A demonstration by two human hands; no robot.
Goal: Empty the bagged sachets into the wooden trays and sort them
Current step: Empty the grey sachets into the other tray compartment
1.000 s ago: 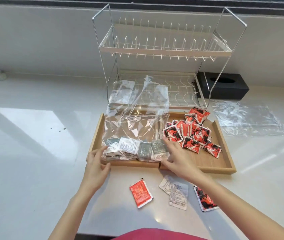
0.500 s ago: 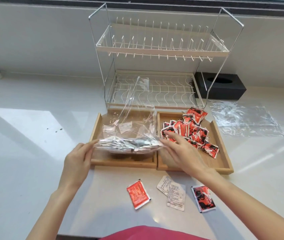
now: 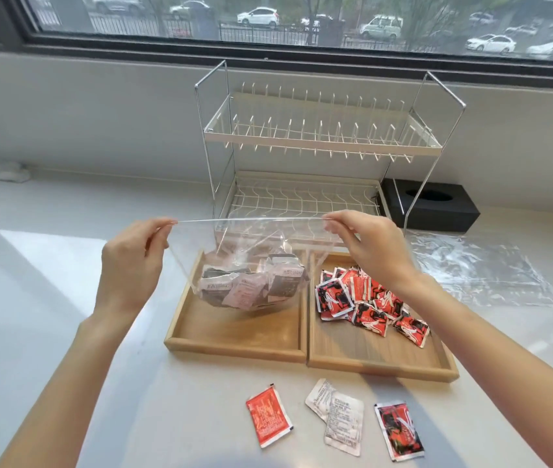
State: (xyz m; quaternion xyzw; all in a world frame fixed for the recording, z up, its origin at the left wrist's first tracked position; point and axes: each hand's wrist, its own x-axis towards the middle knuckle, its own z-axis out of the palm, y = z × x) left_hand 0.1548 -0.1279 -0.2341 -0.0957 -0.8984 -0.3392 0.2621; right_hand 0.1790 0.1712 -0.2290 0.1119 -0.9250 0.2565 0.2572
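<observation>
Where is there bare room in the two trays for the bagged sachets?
The left tray floor is bare under the bag. The right tray is free only along its near edge; red sachets crowd its middle and back.

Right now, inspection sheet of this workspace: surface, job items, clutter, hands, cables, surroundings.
Surface: pale glossy counter, sunlit patches, no spills seen.
Job's things: clear bag of grey and white sachets held above the left tray, whose floor looks bare; right tray holds a pile of red sachets. The trays sit side by side.
Clutter: four loose sachets on the counter in front of the trays; an empty bag lying flat to the right.
Grippers: left hand and right hand each pinch a top corner of the bag.
Cables: nothing seen.
Surroundings: empty two-tier dish rack, black tissue box, window onto parked cars.
</observation>
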